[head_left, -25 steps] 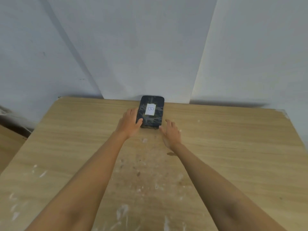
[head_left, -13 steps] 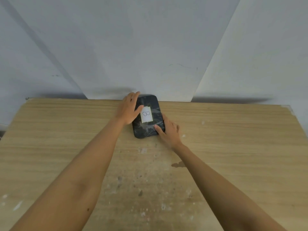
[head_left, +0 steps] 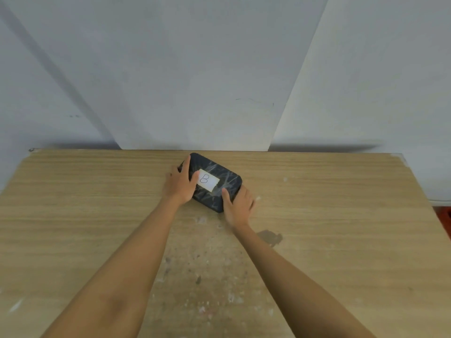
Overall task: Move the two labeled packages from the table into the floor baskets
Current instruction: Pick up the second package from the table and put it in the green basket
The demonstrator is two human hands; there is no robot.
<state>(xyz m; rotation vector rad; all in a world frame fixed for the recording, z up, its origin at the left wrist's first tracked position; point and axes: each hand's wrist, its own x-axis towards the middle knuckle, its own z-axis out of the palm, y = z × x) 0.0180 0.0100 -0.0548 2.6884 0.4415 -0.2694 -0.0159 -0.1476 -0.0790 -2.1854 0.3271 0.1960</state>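
Observation:
A black wrapped package [head_left: 225, 178] with a white label marked "B" [head_left: 208, 182] lies at the far middle of the wooden table [head_left: 97, 203], turned slantwise. My left hand [head_left: 180, 182] grips its left end, thumb over the top near the label. My right hand [head_left: 238, 206] holds its near right corner, thumb on top and fingers around the edge. Only this one package is in view, and no baskets show.
Pale walls [head_left: 195, 69] rise right behind the table's far edge. The tabletop has paint specks and a dark stain [head_left: 271, 237] near my right forearm. A strip of red floor [head_left: 443, 215] shows past the right edge.
The package has turned from lengthwise to slantwise between my hands. My right hand went from flat beside it to gripping its corner, and my left hand now clasps its left end.

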